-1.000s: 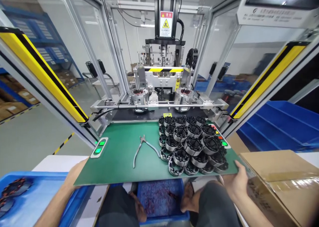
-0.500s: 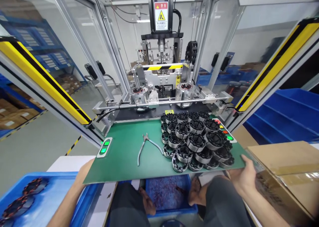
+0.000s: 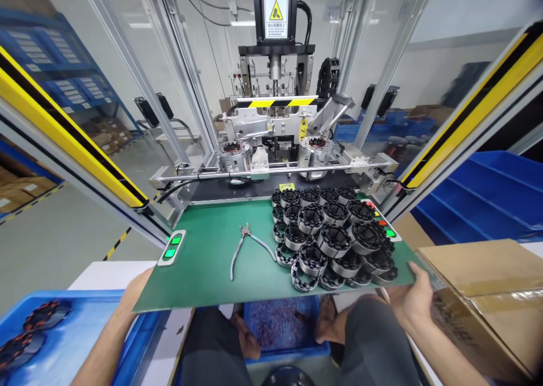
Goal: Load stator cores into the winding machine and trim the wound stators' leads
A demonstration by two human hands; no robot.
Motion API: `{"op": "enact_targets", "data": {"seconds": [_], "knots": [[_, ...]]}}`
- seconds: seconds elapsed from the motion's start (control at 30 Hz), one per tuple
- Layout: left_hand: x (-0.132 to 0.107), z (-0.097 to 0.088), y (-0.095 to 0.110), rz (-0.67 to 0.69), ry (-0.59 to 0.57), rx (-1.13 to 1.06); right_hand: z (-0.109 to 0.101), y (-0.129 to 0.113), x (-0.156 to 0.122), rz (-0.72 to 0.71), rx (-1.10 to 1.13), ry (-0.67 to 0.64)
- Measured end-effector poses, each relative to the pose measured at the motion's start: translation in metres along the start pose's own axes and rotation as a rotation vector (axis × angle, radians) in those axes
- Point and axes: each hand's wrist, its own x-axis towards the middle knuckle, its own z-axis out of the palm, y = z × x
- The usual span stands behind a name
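On green mat [image 3: 212, 273] | black ring parts [image 3: 331, 239] stacked | pliers [image 3: 248, 244] beside

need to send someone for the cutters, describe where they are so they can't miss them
On the green mat before the machine, look left of the heap of black rings. The cutters lie alone there, jaws pointing away: the only slim, grey-handled tool.
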Motion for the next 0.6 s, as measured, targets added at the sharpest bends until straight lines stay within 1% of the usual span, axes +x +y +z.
{"op": "enact_targets", "data": {"seconds": [0.13, 0.3, 0.43, 0.6], "knots": [[-0.003, -0.006, 0.010, -0.008, -0.042, -0.008, -0.001, 0.001, 0.002, -0.021, 0.000, -0.008], [-0.004, -0.011, 0.015, -0.020, -0.060, -0.031, -0.001, 0.000, 0.003, -0.006, -0.003, 0.002], [-0.004, -0.011, 0.012, -0.035, -0.062, -0.055, -0.002, 0.000, 0.004, -0.017, -0.009, 0.007], [0.003, -0.006, 0.001, -0.046, -0.076, -0.063, -0.004, 0.002, 0.007, -0.020, -0.014, -0.003]]}}
